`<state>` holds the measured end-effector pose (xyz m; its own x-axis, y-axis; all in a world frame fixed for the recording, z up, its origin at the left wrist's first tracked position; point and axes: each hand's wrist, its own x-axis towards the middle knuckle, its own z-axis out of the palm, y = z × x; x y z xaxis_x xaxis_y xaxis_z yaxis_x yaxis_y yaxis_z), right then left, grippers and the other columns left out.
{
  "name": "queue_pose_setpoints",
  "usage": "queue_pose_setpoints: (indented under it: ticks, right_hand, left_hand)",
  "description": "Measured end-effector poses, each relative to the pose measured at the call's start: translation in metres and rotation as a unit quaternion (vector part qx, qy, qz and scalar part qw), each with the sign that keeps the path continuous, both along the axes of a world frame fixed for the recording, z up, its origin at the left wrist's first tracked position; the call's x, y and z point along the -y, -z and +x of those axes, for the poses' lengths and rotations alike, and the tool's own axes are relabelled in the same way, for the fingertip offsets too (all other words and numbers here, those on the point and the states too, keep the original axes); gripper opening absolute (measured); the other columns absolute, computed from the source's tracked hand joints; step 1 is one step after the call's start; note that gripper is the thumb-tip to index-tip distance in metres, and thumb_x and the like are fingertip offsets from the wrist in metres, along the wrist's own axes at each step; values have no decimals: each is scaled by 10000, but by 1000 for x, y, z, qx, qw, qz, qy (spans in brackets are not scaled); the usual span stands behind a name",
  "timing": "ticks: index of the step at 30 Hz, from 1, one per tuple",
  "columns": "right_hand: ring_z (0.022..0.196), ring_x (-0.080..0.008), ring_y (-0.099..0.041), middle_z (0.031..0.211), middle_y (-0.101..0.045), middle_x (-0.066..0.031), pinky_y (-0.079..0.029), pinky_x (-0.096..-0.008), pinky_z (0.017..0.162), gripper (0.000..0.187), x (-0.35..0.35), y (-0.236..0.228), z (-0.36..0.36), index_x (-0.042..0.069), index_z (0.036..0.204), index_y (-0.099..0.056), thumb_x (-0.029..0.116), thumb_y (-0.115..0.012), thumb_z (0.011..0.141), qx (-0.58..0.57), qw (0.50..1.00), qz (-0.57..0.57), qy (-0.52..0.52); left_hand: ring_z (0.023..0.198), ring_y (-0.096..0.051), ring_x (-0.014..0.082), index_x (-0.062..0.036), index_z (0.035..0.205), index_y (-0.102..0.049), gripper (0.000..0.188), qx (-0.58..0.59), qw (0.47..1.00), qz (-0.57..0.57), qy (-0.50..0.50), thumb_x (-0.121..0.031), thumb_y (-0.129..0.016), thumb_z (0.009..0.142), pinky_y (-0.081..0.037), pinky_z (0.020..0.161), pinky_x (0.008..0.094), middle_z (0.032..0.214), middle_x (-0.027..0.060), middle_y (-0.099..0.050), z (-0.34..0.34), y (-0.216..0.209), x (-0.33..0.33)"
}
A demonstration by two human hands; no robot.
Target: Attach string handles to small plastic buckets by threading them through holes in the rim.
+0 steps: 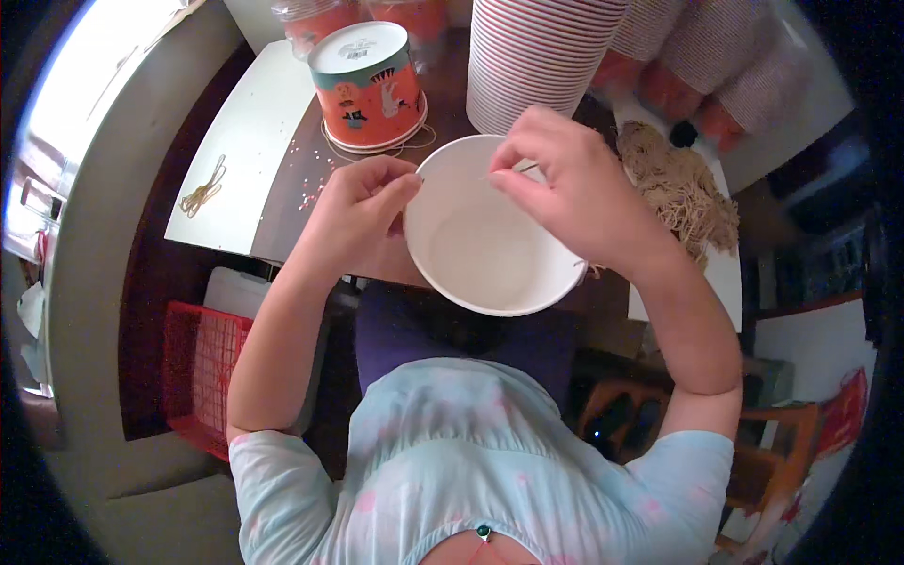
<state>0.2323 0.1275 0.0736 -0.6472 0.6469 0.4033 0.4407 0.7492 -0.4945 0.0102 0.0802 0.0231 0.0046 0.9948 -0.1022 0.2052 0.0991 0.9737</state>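
Both arms are reaching forward, elbows bending out to the sides. The left hand is curling in by the left edge of a white paper bucket, its thumb and pointing finger making a narrow pinch; I cannot tell if anything is in it. The right hand is hanging over the bucket's mouth, knuckles up, its thumb and finger pinching a thin strand. The bucket is opening upward between the hands. Past the left hand, an orange-and-green bucket is standing upside down. Beyond the right hand, a tall bucket stack is rising, and tan cord is lying heaped to its right.
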Motion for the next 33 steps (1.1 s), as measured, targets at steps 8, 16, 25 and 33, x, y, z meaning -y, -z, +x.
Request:
queue_pose_setpoints:
  ticks: [8, 16, 25, 33]
  right_hand:
    - [657, -225, -621, 696, -632, -116, -489, -348, 623, 129, -8, 22, -38, -1, 742, -652, 121, -614, 755, 24, 977, -202, 57]
    - [568, -118, -560, 618, -610, -65, -451, -289, 529, 152, -19, 45, -46, -24, 729, -636, 123, -621, 768, -3, 979, -195, 65]
    - [695, -310, -655, 717, -662, -167, -512, -419, 674, 144, -16, 42, -52, 32, 714, -676, 147, -600, 755, 11, 975, -204, 88]
    - [556, -107, -540, 624, -602, -51, -448, -291, 528, 124, -18, 44, -56, -22, 791, -666, 96, -626, 794, 9, 976, -204, 74]
  left_hand:
    - [650, -571, 65, 42, 1006, -632, 225, 49, 999, 7, -2, -142, -523, 936, -475, 569, 214, 776, 24, -629, -1, 0, 1]
    - [639, -573, 65, 40, 993, -640, 198, 25, 999, 20, 9, -105, -531, 916, -479, 573, 212, 775, 27, -639, -4, 8, -6]
    - [668, -585, 68, 37, 1015, -636, 199, 21, 999, 35, 36, -97, -532, 910, -496, 609, 218, 802, 35, -648, -6, 8, -7]
    - [725, -617, 111, 51, 1031, -628, 208, -4, 996, 56, 65, -69, -533, 891, -509, 665, 257, 839, 75, -659, -5, 7, -10]
